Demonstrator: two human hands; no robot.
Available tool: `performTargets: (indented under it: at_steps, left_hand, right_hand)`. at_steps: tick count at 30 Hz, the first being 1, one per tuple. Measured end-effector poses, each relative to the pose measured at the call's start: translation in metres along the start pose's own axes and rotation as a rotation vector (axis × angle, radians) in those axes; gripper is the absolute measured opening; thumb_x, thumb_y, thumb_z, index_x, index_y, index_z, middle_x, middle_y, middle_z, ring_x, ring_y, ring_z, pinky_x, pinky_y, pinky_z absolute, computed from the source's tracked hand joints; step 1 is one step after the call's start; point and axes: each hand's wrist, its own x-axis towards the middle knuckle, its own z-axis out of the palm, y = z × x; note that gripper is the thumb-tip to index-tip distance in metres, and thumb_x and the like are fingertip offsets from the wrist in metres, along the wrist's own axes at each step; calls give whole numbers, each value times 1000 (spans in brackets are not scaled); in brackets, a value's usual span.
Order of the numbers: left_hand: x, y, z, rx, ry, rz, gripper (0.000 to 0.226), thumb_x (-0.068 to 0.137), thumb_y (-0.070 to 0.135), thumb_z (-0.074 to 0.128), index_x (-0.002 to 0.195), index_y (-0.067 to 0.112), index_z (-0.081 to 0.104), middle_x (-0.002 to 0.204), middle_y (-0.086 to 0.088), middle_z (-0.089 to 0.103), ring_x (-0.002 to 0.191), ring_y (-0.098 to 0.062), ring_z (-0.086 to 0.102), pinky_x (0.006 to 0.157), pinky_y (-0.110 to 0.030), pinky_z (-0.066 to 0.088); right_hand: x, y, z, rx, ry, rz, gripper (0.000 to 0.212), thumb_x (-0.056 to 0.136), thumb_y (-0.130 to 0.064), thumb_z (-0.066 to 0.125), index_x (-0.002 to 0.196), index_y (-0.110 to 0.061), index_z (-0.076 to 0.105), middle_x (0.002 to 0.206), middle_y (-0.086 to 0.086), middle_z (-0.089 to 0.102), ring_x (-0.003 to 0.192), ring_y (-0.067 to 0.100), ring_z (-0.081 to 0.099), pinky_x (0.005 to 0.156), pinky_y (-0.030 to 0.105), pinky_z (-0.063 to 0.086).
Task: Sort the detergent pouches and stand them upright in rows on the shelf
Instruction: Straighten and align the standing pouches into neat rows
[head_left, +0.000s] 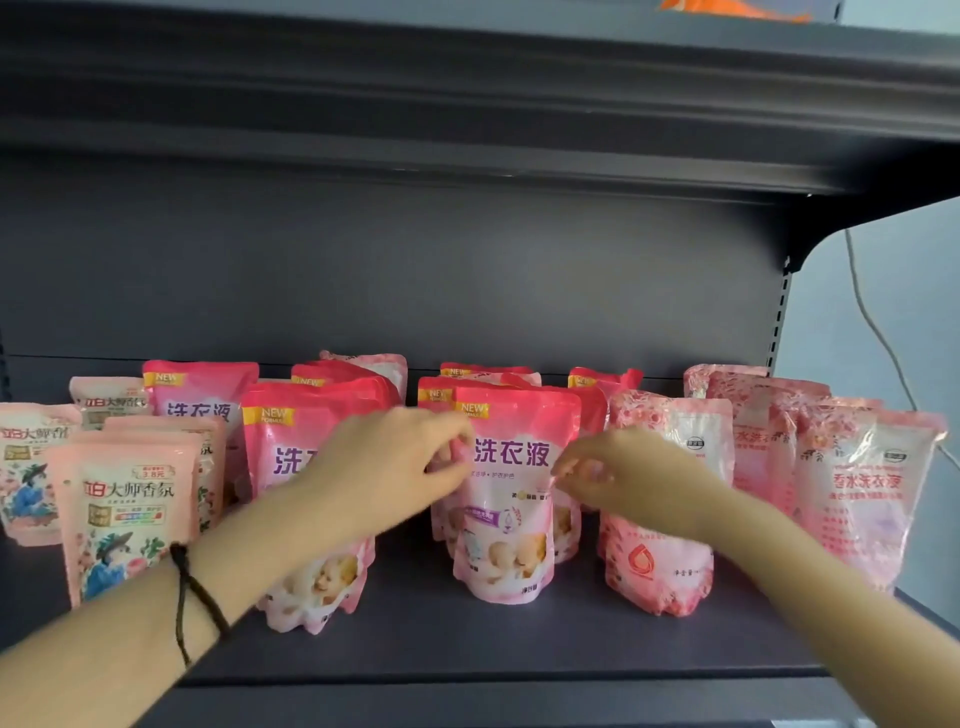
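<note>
A pale wall (883, 291) is seen at the right, with a thin cable (878, 332) hung down across it.

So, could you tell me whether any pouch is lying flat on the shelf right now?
No, every pouch in view stands upright on the shelf, including the front pink pouch that both hands touch.

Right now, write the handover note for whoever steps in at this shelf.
Left hand and right hand: both pinching the side edges of the front bright pink pouch, centre of the shelf.
Placed: pale illustrated pouches stand left, bright pink ones in the middle, rose-patterned ones right, all roughly upright.
Left: settle the held pouch, straighten the uneven rows, tidy any strays.
</note>
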Motion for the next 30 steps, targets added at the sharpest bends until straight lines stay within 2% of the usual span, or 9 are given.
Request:
performTargets:
  at_steps: [4, 8, 12, 15, 19, 23, 26, 28, 30]
  left_hand:
    - [48, -19, -54, 147, -49, 100, 18, 90, 46, 51, 106, 39, 57, 90, 20, 63, 86, -3, 59, 71, -27, 46]
    - [101, -35, -62, 365, -232, 196, 21, 91, 44, 52, 110, 38, 57, 97, 17, 63, 89, -8, 57, 70, -28, 45]
    - [141, -44, -40, 552, -307, 272, 26, 92, 48, 50, 114, 36, 55, 99, 12, 60, 90, -13, 57, 67, -28, 43]
    - [163, -57, -22, 550, -326, 289, 27, 91, 51, 50, 113, 36, 55, 98, 11, 60, 91, -14, 58, 72, -30, 47]
    - [187, -72, 2, 507, -380, 308, 30, 89, 55, 50, 110, 36, 57, 100, 12, 62, 94, -14, 59, 79, -35, 50]
    - [202, -81, 18, 429, -445, 302, 29, 88, 55, 52, 106, 34, 61, 100, 13, 63, 94, -12, 59, 80, -37, 51]
    - [205, -85, 25, 354, -490, 255, 20, 91, 48, 53, 97, 33, 65, 88, 17, 62, 80, -1, 57, 76, -32, 50]
    - [203, -86, 30, 297, -491, 212, 16, 92, 42, 54, 93, 31, 66, 75, 19, 59, 67, 6, 54, 71, -27, 48]
    - [202, -87, 31, 301, -437, 202, 16, 91, 36, 54, 90, 27, 67, 75, 16, 63, 68, 3, 56, 69, -28, 48]
  right_hand:
    - [33, -5, -76, -226, -77, -146, 16, 89, -39, 58, 103, -38, 65, 90, -22, 66, 79, 0, 60, 79, 34, 55]
    - [76, -6, -109, -508, -180, -195, 21, 91, -36, 57, 112, -36, 63, 89, -20, 62, 87, 5, 54, 63, 25, 46]
    - [117, 6, -108, -702, -190, -287, 27, 90, -35, 57, 117, -35, 60, 96, -13, 61, 100, 16, 59, 81, 37, 53]
    - [146, 23, -94, -769, -211, -365, 31, 90, -37, 58, 120, -34, 58, 103, -10, 64, 97, 19, 60, 79, 32, 50]
    - [180, 41, -71, -756, -253, -442, 32, 88, -38, 62, 118, -27, 62, 104, -7, 66, 98, 20, 61, 76, 32, 51]
    - [202, 56, -49, -622, -346, -505, 25, 86, -39, 64, 105, -23, 70, 100, -7, 69, 92, 14, 62, 70, 28, 49]
    - [212, 65, -35, -548, -326, -517, 19, 87, -33, 63, 92, -16, 72, 90, -3, 71, 80, 14, 61, 59, 23, 41]
    - [212, 67, -34, -481, -300, -467, 15, 87, -31, 64, 91, -19, 72, 84, -11, 67, 75, 8, 53, 60, 22, 41]
    - [213, 68, -37, -382, -278, -397, 12, 87, -31, 64, 90, -22, 72, 75, -18, 58, 74, 3, 50, 61, 22, 41]
